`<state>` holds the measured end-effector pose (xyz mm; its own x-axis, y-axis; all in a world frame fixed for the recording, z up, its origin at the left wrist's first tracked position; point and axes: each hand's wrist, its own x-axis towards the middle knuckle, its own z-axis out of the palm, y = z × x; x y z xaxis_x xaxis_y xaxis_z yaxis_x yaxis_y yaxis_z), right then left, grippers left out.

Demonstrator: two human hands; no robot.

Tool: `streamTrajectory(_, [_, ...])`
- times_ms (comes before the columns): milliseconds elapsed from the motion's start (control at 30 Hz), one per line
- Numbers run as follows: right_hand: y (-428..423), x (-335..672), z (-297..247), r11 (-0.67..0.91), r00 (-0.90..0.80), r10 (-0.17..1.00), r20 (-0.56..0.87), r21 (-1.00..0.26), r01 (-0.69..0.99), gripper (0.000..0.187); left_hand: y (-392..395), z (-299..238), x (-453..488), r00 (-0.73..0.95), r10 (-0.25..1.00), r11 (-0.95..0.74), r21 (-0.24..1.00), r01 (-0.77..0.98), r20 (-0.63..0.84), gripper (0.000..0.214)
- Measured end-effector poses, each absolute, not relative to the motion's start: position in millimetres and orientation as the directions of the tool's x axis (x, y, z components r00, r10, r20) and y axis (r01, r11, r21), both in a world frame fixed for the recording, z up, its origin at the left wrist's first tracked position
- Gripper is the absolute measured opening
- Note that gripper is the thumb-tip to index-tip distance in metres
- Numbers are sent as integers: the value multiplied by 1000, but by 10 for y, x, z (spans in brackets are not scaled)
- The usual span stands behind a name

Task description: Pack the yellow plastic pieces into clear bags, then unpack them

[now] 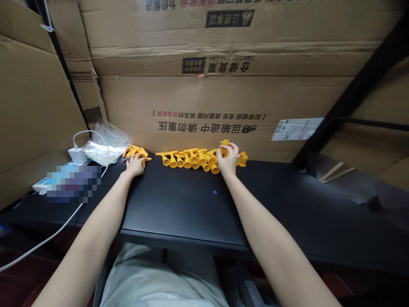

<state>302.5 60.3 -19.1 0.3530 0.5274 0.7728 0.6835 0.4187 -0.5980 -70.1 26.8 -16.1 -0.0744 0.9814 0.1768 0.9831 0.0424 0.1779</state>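
Note:
At the left of the table my left hand [135, 165] reaches into a small heap of yellow plastic pieces [136, 150], its fingers curled over one of them. Thin metallic bits, too small to name, show beside those fingers. Farther right, my right hand [227, 160] closes around a yellow plastic part [225, 142] whose round end sticks up above the fingers. Between the hands lies a row of yellow T-shaped plastic parts [194, 158] with flared, cup-like ends facing me. Another yellow cluster [243, 159] sits just right of my right hand.
A cardboard panel [191, 94] stands upright behind the black table [179, 204]. At left are a clear plastic bag [107, 143], a power strip [40, 185] with a white charger [77, 154], and a white cable [65, 224]. A dark metal post [345, 81] slants at right.

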Motion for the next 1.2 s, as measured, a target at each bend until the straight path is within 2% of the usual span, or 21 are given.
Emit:
streamTrajectory(167, [520, 2780, -105, 524, 328, 478, 815, -564, 639, 14, 255, -144, -625, -28, 995, 10, 178, 984, 99, 40])
streamTrajectory(367, [432, 2456, -107, 603, 219, 595, 774, -609, 516, 33, 217, -80, -583, -41, 996, 30, 131, 991, 80, 38])
streamTrajectory(433, [382, 2382, -99, 627, 121, 616, 779, -577, 524, 32, 214, -65, -572, -8, 999, 2, 123, 992, 54, 37])
streamTrajectory(533, [296, 2319, -86, 686, -105, 604, 790, -449, 572, 26, 212, -46, -548, 62, 996, -70, 148, 987, 57, 35])
streamTrajectory(667, [185, 2264, -97, 756, -406, 600, 690, -321, 571, 32, 196, -18, -504, 162, 968, -202, 209, 957, 192, 35])
streamTrajectory(767, [131, 2224, -119, 768, -519, 613, 596, -294, 569, 32, 166, 8, -446, 214, 938, -280, 230, 932, 274, 32])
streamTrajectory(900, [116, 2204, -140, 764, -567, 624, 539, -268, 586, 31, 122, 44, -361, 253, 908, -346, 257, 903, 334, 30])
streamTrajectory(1200, [122, 2221, -130, 760, -572, 631, 524, -272, 590, 31, 95, 51, -314, 211, 912, -331, 327, 885, 352, 31])
